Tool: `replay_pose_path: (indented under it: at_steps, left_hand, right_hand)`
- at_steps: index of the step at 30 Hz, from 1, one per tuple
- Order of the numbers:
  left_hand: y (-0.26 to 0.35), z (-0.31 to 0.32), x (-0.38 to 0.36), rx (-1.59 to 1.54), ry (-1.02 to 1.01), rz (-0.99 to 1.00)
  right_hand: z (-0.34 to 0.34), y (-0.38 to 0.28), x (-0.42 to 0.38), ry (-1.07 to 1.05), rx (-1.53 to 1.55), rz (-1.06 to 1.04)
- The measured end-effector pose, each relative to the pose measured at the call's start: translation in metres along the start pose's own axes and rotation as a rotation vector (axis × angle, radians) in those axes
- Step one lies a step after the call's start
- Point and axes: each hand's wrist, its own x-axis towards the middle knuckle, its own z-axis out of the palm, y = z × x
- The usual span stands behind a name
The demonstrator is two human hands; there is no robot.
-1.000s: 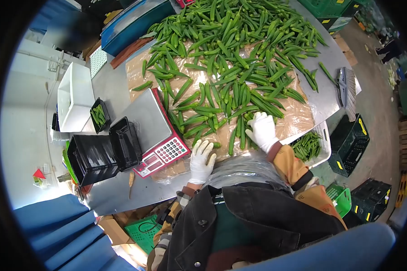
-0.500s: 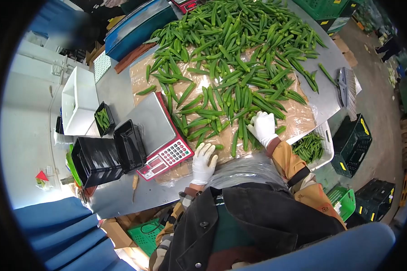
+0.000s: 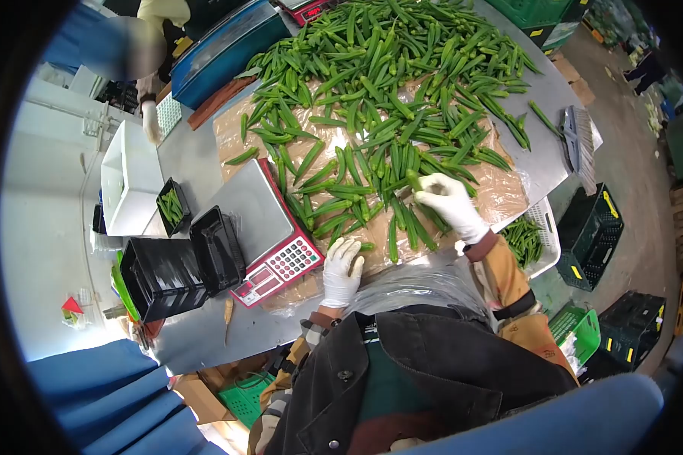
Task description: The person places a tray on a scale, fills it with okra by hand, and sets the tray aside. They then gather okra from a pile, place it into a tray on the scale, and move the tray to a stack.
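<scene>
A large pile of green okra (image 3: 387,68) spreads over brown plastic-covered cardboard (image 3: 231,129) on the metal table. My right hand (image 3: 455,206), in a white glove, is raised just above the near okra. Its thumb and fingers pinch one okra pod (image 3: 413,180) by the end. In a matching glove, my left hand (image 3: 342,274) lies at the table's near edge with fingers loosely extended and nothing in it. Just left of that hand stands a red scale (image 3: 292,258) with a bare steel plate. A short okra pod (image 3: 366,246) lies by its fingertips.
Left of the scale are stacked black trays (image 3: 163,277), a small okra-filled tray (image 3: 171,206) and a white bin (image 3: 129,182). A co-worker's gloved hand (image 3: 151,121) reaches in behind. At right are a brush (image 3: 577,144), a white okra basket (image 3: 550,235) and dark crates (image 3: 588,243).
My right hand has lifted off the near okra and now pinches a pod. My left hand has barely moved. A co-worker's arm has come into view at upper left.
</scene>
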Motion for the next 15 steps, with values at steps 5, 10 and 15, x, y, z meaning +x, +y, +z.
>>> replay_pose_path:
  at_steps: [5, 10, 15]
  left_hand:
    - [-0.012, -0.001, 0.001, -0.01, -0.062, -0.145]
    - [-0.009, 0.007, 0.015, 0.299, -0.347, -0.076]
    - [0.006, 0.015, 0.029, -0.074, -0.088, -0.193]
  right_hand:
    - [-0.059, 0.0, -0.039, 0.073, 0.456, 0.018]
    - [-0.091, 0.051, -0.065, 0.294, -0.105, 0.082]
    - [-0.059, 0.06, -0.078, 0.231, -0.946, -0.274]
